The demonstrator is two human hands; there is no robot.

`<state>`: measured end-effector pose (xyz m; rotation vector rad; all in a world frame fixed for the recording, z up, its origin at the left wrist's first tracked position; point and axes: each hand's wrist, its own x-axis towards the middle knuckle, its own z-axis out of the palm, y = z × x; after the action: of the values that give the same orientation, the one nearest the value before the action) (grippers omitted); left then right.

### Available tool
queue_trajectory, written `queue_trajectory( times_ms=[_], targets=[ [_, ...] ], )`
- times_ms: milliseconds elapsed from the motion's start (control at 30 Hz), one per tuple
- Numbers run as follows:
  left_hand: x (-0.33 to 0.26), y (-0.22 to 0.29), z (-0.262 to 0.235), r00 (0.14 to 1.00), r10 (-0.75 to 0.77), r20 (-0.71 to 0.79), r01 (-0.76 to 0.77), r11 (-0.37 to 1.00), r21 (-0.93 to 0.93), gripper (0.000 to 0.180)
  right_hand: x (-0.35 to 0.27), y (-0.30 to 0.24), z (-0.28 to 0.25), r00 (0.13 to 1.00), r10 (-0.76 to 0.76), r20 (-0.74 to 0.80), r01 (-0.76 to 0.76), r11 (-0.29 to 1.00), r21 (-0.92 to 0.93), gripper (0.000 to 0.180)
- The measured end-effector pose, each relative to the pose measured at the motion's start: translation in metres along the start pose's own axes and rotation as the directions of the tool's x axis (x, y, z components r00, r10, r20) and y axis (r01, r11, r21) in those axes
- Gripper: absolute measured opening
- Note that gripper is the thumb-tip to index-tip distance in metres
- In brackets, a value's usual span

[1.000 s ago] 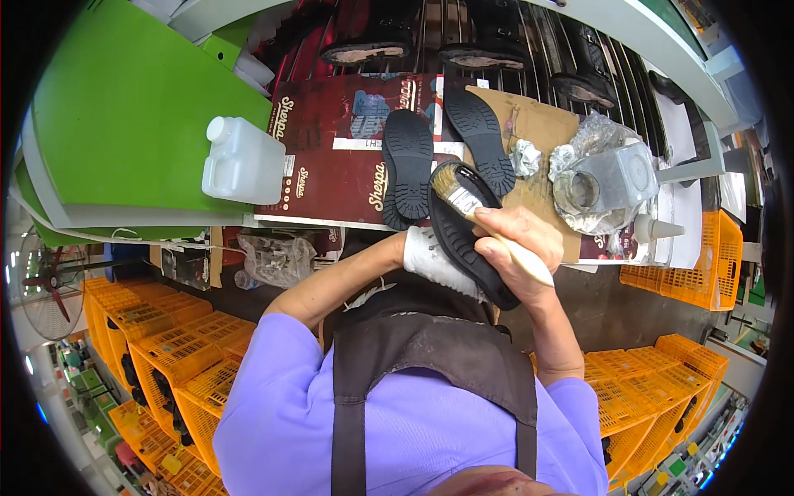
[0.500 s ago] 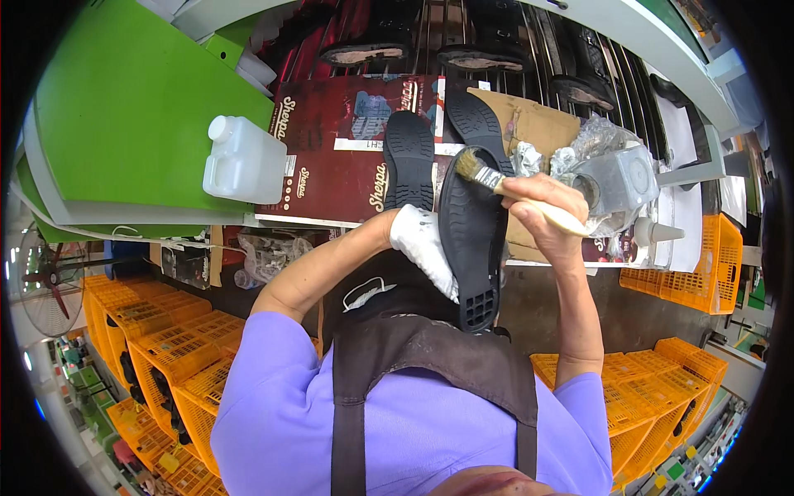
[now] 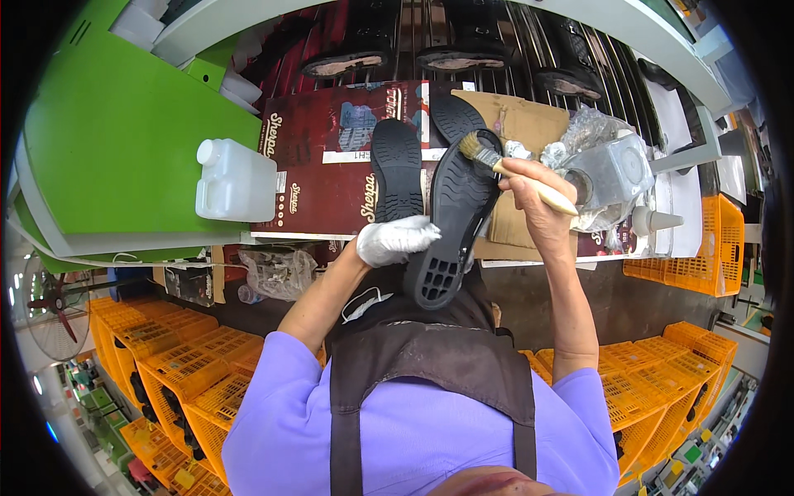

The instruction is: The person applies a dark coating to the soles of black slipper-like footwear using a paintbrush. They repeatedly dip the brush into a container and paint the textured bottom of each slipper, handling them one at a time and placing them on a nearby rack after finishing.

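Note:
My left hand (image 3: 399, 240), in a white glove, grips a black shoe sole (image 3: 455, 219) by its left edge; its fingers are partly hidden beneath. The sole lies at a slant, its heel end with a grid of hollows toward me. In my bare right hand (image 3: 539, 205) is a flat paintbrush (image 3: 547, 197) with a pale handle, held like a pen. Its tan bristles are over the far end of the sole, close to the rim; whether they touch is hard to tell. A second black sole (image 3: 397, 164) rests left of it, and another sole (image 3: 456, 114) lies partly covered beyond.
A white plastic jug (image 3: 236, 182) stands on the bench's left, beside a green panel (image 3: 141, 124). To the right are a clear container (image 3: 616, 172) in plastic wrap and a nozzle bottle (image 3: 653, 221). Black boots (image 3: 467, 37) line the rollers behind. Orange crates (image 3: 198, 364) flank me.
The sole's heel end has swung left and its near part has lifted away from my apron. My gloved hand has shifted left along with it. The brush stays near the sole's far end.

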<state>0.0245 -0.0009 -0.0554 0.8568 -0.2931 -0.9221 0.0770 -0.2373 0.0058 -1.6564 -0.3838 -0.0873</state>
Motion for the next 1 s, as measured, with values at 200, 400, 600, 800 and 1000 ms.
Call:
queue_trajectory(
  times_ms=[200, 400, 600, 800, 1000],
  targets=[
    [-0.01, 0.017, 0.02, 0.998, 0.046, -0.048, -0.049, 0.996, -0.076, 0.056, -0.002, 0.0, 0.004, 1.0, 0.004, -0.006, -0.004, 0.999, 0.033, 0.02],
    [-0.017, 0.016, 0.023, 0.994, 0.084, -0.064, -0.095, 0.977, -0.192, 0.056, -0.005, 0.0, 0.006, 0.998, -0.039, 0.051, 0.038, 0.999, 0.012, 0.02],
    [-0.021, 0.012, 0.027, 0.988, 0.077, -0.13, -0.121, 0.918, -0.377, 0.061, -0.011, -0.005, 0.013, 0.995, -0.042, 0.088, 0.036, 0.997, 0.062, 0.02],
    [-0.019, 0.007, 0.022, 0.982, 0.048, -0.183, -0.136, 0.852, -0.505, 0.064, -0.017, -0.007, 0.021, 0.992, -0.05, 0.114, 0.04, 0.996, 0.082, 0.021],
    [-0.011, 0.009, 0.031, 0.891, -0.055, -0.451, -0.216, 0.822, -0.527, 0.067, -0.023, -0.012, 0.025, 0.988, -0.039, 0.152, 0.023, 0.994, 0.108, 0.022]
  ],
)
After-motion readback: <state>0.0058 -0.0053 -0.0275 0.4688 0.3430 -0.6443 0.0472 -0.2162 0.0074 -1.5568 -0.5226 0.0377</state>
